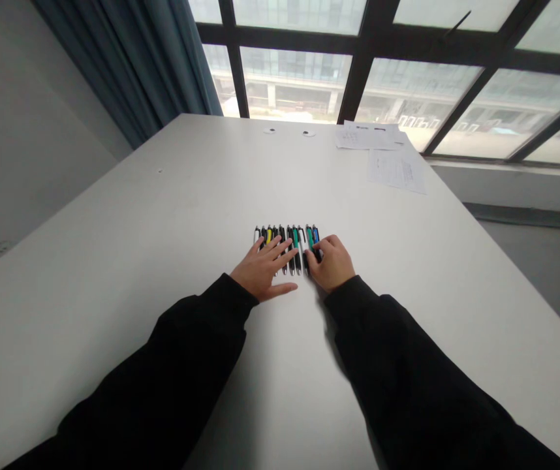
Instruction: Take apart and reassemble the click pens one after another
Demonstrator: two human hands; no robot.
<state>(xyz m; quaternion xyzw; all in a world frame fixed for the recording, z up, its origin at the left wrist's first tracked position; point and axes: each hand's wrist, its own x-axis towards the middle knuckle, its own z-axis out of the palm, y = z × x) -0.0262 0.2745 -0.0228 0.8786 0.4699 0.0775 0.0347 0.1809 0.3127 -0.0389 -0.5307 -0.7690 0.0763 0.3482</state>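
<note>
A row of several click pens lies side by side in the middle of the table, tips towards me. Among them are a yellow pen [269, 234], a white pen [302, 236] and a blue pen [316, 233] at the right end. My left hand [262, 269] rests palm down over the row's left and middle part, fingers spread, hiding the lower halves of those pens. At the right end, my right hand [335, 262] has thumb and fingers closed on a green pen [310, 236]; they partly cover the blue pen beside it.
The white table [202, 196] reaches to the window. Paper sheets [371, 137] lie at its far right corner. Two small white oval pieces with dark spots [308, 133] sit at the far edge. A blue curtain [162, 65] hangs at the back left.
</note>
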